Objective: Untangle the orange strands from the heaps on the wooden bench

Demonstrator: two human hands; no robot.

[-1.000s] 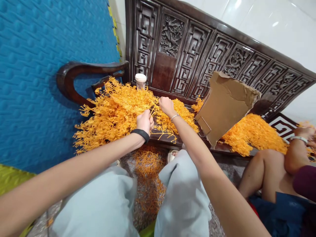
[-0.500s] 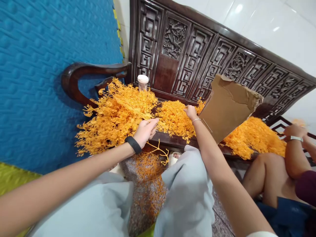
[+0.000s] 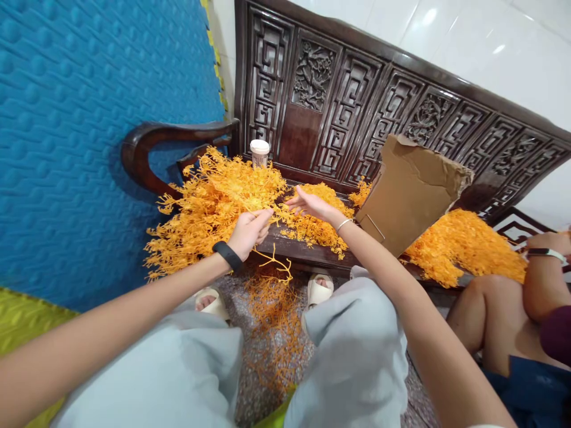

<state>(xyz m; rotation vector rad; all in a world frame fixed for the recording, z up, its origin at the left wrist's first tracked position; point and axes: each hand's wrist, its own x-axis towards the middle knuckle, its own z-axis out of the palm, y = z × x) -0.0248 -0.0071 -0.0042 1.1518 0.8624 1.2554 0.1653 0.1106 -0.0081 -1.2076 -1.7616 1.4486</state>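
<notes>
My left hand (image 3: pixel 253 233), with a black wristband, is closed in a pinch on an orange branched stem (image 3: pixel 280 265) that dangles below the fingers. Just to its right, my right hand (image 3: pixel 312 205) is stretched out with thumb and fingers apart, over the edge of a smaller pile of orange pieces (image 3: pixel 323 233). Nothing clear shows in its fingers. A big heap of orange branched sprays (image 3: pixel 209 208) lies to the left of both hands on a dark wooden bench (image 3: pixel 312 254).
A white-lidded cup (image 3: pixel 259 153) stands behind the heap. A cardboard piece (image 3: pixel 408 190) leans on the bench, with another orange pile (image 3: pixel 468 244) beyond it. Stripped orange stems (image 3: pixel 274 309) litter the floor between my feet. A co-worker's arm (image 3: pixel 542 279) is at the right.
My right hand has moved left from the smaller pile toward my left hand, and its fingers have opened out. My left hand has shifted slightly left with the stem.
</notes>
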